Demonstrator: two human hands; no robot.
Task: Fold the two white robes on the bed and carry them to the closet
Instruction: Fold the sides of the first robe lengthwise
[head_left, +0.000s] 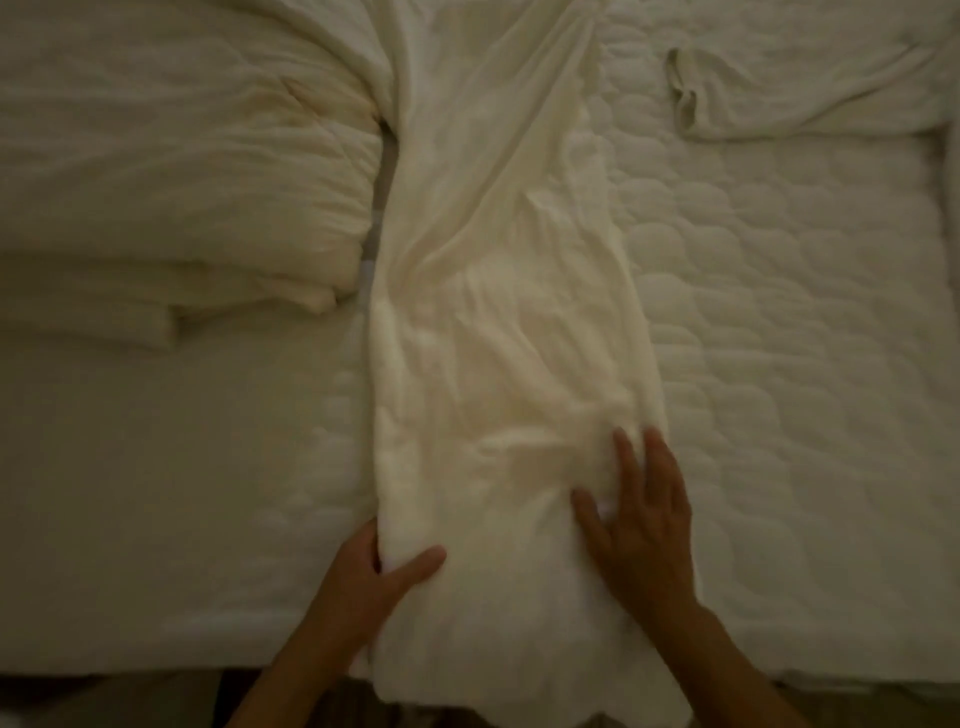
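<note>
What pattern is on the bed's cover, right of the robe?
White mattress cover, quilted in rounded scallops; head view shows it.

The white quilted bed (779, 364) carries a long white cloth robe (498, 312), folded into a narrow strip that runs from 12 to 6 o'clock and overhangs the near edge. A rumpled white duvet (182, 182) lies at 10 o'clock, and a crumpled white garment (805, 78) at 1 o'clock.

Dim, warm, yellowish light; brightest on the robe (498, 395) (edges darken), and everything is soft and slightly blurred.
</note>
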